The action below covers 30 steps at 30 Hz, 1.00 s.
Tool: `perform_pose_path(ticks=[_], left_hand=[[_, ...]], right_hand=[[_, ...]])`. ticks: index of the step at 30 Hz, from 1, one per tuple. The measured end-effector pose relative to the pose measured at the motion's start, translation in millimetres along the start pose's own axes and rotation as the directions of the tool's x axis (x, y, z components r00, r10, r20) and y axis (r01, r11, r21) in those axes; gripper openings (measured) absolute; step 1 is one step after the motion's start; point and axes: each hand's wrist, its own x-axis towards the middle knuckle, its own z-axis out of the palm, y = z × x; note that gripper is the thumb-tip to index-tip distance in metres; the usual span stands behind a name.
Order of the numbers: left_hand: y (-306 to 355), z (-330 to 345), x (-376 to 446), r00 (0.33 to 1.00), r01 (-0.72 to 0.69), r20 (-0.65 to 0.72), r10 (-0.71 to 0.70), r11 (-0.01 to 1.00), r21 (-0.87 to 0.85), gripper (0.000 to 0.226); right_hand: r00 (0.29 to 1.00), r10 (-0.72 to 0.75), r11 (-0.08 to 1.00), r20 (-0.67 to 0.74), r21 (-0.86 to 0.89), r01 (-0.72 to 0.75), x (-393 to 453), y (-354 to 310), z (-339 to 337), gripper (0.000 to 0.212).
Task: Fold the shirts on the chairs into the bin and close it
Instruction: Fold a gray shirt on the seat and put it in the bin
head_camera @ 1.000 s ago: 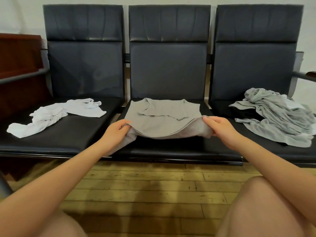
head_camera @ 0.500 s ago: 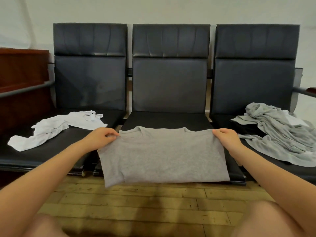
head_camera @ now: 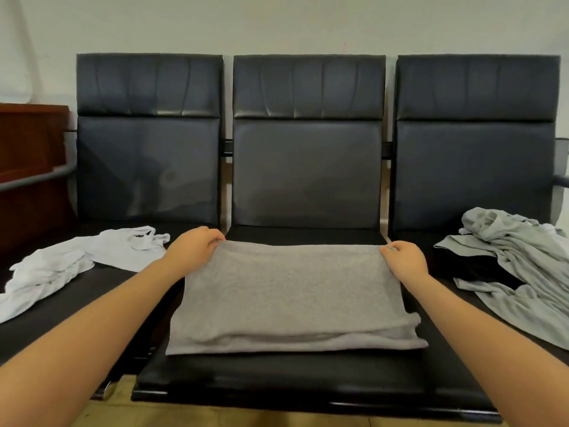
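A grey shirt (head_camera: pixel 289 297) lies folded into a flat rectangle on the middle chair seat (head_camera: pixel 308 377). My left hand (head_camera: pixel 194 248) pinches its far left corner and my right hand (head_camera: pixel 403 260) pinches its far right corner. A white shirt (head_camera: pixel 77 260) lies crumpled on the left seat. A light grey shirt (head_camera: pixel 520 266) lies in a heap on the right seat, over something black. No bin is in view.
Three joined black chairs (head_camera: pixel 308 174) stand against a pale wall. A dark wooden cabinet (head_camera: pixel 27 167) and a grey rail (head_camera: pixel 34 178) are at the left. Wooden floor (head_camera: pixel 215 417) shows below the seats.
The grey shirt was lifted off the middle seat, held up hanging by its top corners, then laid back down on the seat as a folded rectangle. Both hands kept hold of it.
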Motion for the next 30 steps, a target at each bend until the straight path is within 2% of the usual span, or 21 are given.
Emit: perform_pose_path(ticks=[2, 5, 8, 12, 15, 17, 18, 19, 21, 26, 28, 30], left_hand=[[-1, 15, 8, 0.997, 0.034, 0.065, -0.039, 0.997, 0.072, 0.031], [-9, 41, 5, 0.979, 0.087, 0.172, -0.107, 0.989, 0.117, 0.045], [-18, 51, -5, 0.966, 0.214, 0.153, -0.209, 0.977, -0.02, 0.047], [-18, 41, -28, 0.944, 0.326, 0.113, -0.309, 0.927, -0.187, 0.045], [-8, 32, -57, 0.934, 0.357, 0.116, -0.339, 0.904, -0.235, 0.045], [2, 28, -80, 0.937, 0.349, 0.105, -0.333, 0.903, -0.252, 0.046], [7, 26, -91, 0.94, 0.342, 0.099, -0.327, 0.901, -0.267, 0.045], [11, 24, -103, 0.941, 0.338, 0.095, -0.325, 0.895, -0.291, 0.044], [15, 20, -122, 0.937, 0.346, 0.087, -0.337, 0.871, -0.349, 0.041], [16, 6, -154, 0.915, 0.398, 0.131, -0.382, 0.795, -0.459, 0.037], [19, 3, -161, 0.921, 0.383, 0.15, -0.359, 0.77, -0.511, 0.037], [24, 4, -165, 0.94, 0.336, 0.135, -0.315, 0.772, -0.54, 0.036]], right_hand=[[0.999, 0.007, 0.995, 0.041, -0.097, -0.003, 4, 10, 12, 0.022], [0.995, -0.008, 0.954, 0.098, -0.296, 0.036, 0, 26, 27, 0.04], [0.995, -0.045, 0.94, 0.088, -0.333, 0.072, -5, 26, 29, 0.049], [0.988, 0.034, 0.931, 0.15, -0.364, 0.023, -13, 13, 18, 0.055], [0.975, 0.076, 0.909, 0.207, -0.417, 0.018, -26, 7, 7, 0.052], [0.963, 0.101, 0.903, 0.251, -0.429, 0.018, -39, 5, 1, 0.033], [0.958, 0.111, 0.906, 0.265, -0.423, 0.012, -45, 6, -3, 0.02], [0.954, 0.113, 0.914, 0.277, -0.405, 0.01, -52, 7, -8, 0.018], [0.948, 0.118, 0.933, 0.294, -0.361, -0.004, -65, 10, -19, 0.027], [0.957, 0.054, 0.989, 0.284, -0.149, -0.012, -94, 31, -39, 0.012], [0.956, 0.008, 1.0, 0.293, -0.003, -0.007, -103, 38, -43, 0.021], [0.95, -0.05, 0.998, 0.309, 0.061, 0.033, -110, 39, -47, 0.036]])
